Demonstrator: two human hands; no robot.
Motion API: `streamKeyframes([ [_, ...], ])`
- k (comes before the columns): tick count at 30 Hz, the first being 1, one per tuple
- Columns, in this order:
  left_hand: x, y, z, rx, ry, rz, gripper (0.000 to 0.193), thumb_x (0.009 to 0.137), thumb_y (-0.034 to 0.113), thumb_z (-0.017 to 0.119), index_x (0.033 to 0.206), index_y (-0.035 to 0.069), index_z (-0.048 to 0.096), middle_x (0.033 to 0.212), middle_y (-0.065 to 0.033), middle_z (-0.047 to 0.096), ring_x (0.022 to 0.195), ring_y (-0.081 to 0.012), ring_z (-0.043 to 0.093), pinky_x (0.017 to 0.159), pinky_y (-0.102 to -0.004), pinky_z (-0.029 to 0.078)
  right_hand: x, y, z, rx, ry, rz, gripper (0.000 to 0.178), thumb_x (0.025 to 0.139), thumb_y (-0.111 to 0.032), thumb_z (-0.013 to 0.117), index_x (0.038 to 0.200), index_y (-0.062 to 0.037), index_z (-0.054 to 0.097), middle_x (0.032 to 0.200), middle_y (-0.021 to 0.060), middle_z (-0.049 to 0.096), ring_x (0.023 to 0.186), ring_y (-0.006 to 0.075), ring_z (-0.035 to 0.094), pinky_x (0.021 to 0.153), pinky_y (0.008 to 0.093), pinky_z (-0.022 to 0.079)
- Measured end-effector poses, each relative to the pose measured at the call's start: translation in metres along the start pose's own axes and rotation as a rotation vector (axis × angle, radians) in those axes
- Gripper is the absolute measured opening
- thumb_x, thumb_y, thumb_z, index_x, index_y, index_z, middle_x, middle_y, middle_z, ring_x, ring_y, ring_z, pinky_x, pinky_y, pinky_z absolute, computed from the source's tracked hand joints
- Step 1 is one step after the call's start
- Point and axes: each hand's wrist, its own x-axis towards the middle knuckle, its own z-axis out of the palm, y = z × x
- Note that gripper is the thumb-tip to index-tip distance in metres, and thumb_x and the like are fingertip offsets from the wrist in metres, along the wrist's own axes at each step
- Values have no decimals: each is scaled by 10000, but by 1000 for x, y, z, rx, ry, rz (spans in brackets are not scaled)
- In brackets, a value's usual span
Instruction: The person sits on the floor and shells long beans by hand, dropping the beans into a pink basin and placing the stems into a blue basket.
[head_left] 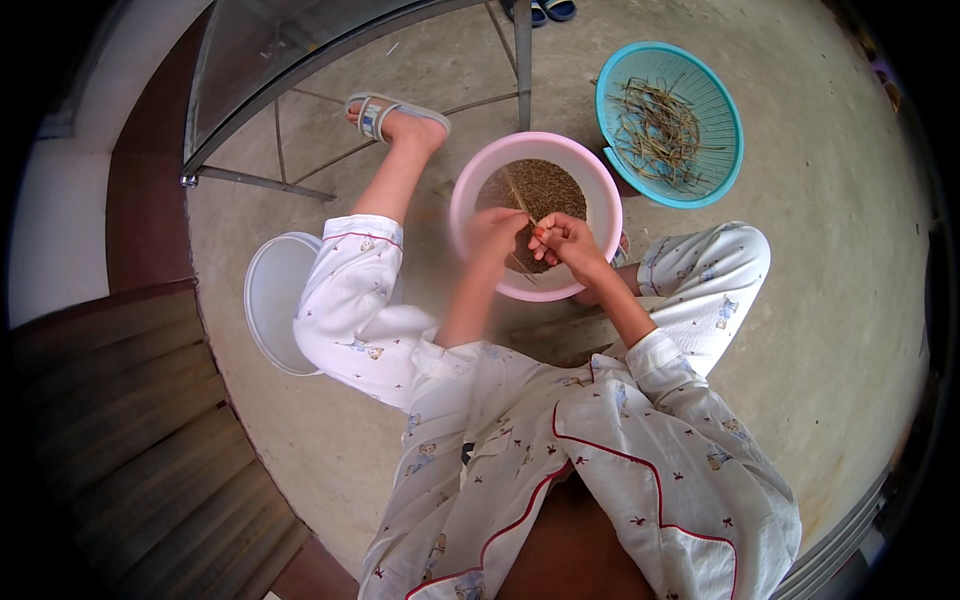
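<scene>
A pink-rimmed basin (466, 180) stands on the floor between my legs, with small brown seeds (548, 185) spread across its bottom. Both my hands are above the seeds, close together near the basin's middle. My left hand (494, 234) is a little blurred, its fingers closed on a thin, dry, straw-coloured pod or stalk (516, 190). Beside it, my right hand (566, 243) pinches at the same dry piece, fingers curled in. Another thin strand (521, 266) shows below the hands. Exactly where the fingertips meet the piece is partly hidden.
A teal colander (728, 130) holding a tangle of dry pods or stalks (655, 130) rests beyond the basin to the right. A white bucket (270, 300) stands by my left leg. A metal-framed table (350, 45) is at the far left; dark slippers (545, 10) lie behind it.
</scene>
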Motion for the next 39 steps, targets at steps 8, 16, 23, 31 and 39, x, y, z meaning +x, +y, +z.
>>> streamKeyframes([
  [8,-1,1,-1,113,-72,0,69,741,49,661,783,-4,649,614,-1,579,429,-20,384,380,-188,242,-1,-4,4,93,37,34,77,876,-87,593,886,-18,561,778,88,654,647,124,637,487,200,438],
  [16,-2,3,0,132,-26,33,70,741,43,671,781,-5,639,588,27,536,424,-16,379,377,-188,240,-2,-5,-2,60,17,77,82,859,-89,614,883,-16,584,784,97,664,643,137,650,463,201,426],
  [23,-1,5,-3,167,-52,2,73,733,45,678,771,0,636,588,22,541,426,-19,381,378,-191,235,-2,-3,-1,73,13,71,80,860,-94,615,881,-22,588,772,94,664,637,136,648,461,204,421],
  [31,-15,23,3,116,-122,-41,62,726,45,674,745,4,631,597,-5,574,441,-24,401,390,-188,251,-1,-1,6,259,-30,157,193,918,-218,550,833,-46,568,702,46,611,532,85,538,441,175,365],
  [39,-12,16,4,118,-182,-15,35,736,20,635,716,-6,623,604,-34,605,437,-25,412,389,-181,249,3,2,3,208,-73,178,262,965,-252,447,808,-78,564,659,17,581,511,55,490,428,167,353],
])
